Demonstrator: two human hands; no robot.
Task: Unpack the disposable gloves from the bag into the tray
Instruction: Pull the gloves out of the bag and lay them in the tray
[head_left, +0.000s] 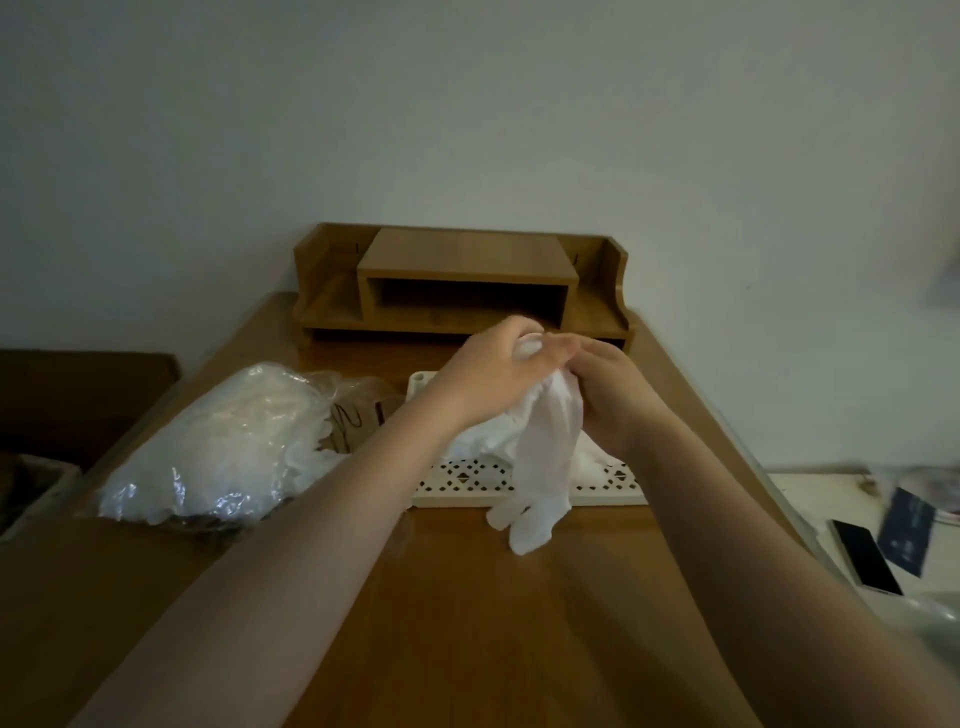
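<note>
Both hands, left (493, 374) and right (610, 395), pinch limp white disposable glove (545, 452) above perforated white tray (467, 480), readying drop; clear plastic bag (223, 441) waits left.

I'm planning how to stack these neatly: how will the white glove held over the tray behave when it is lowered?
The glove, pinched by the left hand and right hand, hangs limp, so it will likely crumple rather than lie flat. It looks thin and very light, so it may drift. Its fingers dangle past the tray edge and may drape outside.

Dim room, perhaps white wall (467, 104).
</note>
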